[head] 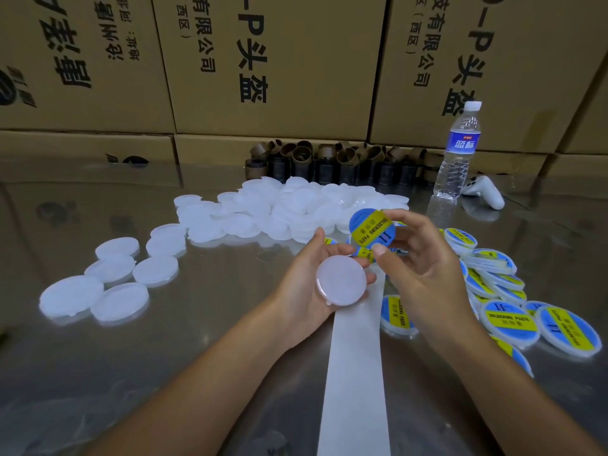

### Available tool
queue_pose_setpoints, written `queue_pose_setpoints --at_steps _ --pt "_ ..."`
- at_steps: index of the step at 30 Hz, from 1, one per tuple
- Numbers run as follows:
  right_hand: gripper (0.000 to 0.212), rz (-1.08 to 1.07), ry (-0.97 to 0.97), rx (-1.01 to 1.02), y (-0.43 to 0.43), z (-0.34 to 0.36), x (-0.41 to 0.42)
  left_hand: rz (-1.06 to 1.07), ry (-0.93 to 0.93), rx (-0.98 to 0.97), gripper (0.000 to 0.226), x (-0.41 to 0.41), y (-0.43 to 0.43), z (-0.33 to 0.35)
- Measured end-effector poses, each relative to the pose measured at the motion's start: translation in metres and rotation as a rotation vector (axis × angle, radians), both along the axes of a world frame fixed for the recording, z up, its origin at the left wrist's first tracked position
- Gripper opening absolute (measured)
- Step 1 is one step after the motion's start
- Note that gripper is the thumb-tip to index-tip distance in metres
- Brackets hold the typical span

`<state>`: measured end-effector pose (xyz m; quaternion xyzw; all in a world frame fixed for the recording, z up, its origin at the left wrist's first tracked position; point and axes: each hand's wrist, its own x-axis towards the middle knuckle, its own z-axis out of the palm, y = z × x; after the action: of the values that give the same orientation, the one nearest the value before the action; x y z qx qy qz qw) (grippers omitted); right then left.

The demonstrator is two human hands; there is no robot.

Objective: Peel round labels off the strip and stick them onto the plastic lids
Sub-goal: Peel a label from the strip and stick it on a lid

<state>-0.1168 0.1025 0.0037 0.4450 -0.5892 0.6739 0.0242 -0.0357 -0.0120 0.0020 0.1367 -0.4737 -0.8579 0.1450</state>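
A shiny metal table point(197, 324) fills the lower frame and mirrors what stands on it. Behind it, across the top of the frame, rise stacked cardboard boxes point(279, 60) printed with large black characters. At their foot, upper centre, stands a row of brown cardboard rings point(329, 162).

At the upper right a clear water bottle point(457, 153) with a blue wrapper and white cap stands upright. A white handheld device point(487, 192) lies just beside it on its right.

A pile of blank lids point(289, 209), translucent white, is heaped at the centre. Loose blank lids point(112, 281) lie scattered to the left of the frame. On the right side labelled lids point(506, 317), blue and yellow and reading "SOLDERING PASTE", overlap one another in a curving row. A white backing strip point(352, 373) runs from the bottom edge up the middle to the hands.

The left hand point(309, 291) lies palm up at the centre, its fingers cupped under a blank lid point(340, 279) and its thumb raised along the lid's upper left side, grasping it. The right hand point(424, 264) pinches a round label point(368, 227) between thumb and fingertips. The label is tilted, up and to the right of the held lid, and is not laid on the lid's face.
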Motion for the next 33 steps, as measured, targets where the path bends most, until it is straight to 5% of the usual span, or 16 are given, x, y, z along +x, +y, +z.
queue_pose_setpoints --at_steps 14,20,33 --pt "0.028 0.187 0.022 0.226 0.000 0.000 0.009 -0.023 -0.018 -0.168 0.069 -0.005 -0.003 -0.007" --pt "0.026 0.091 0.182 0.373 -0.001 -0.001 0.010 -0.003 -0.028 -0.245 0.061 -0.006 -0.002 -0.007" --pt "0.022 0.050 0.216 0.414 -0.002 -0.004 0.011 0.010 -0.035 -0.198 0.060 -0.004 0.000 -0.004"
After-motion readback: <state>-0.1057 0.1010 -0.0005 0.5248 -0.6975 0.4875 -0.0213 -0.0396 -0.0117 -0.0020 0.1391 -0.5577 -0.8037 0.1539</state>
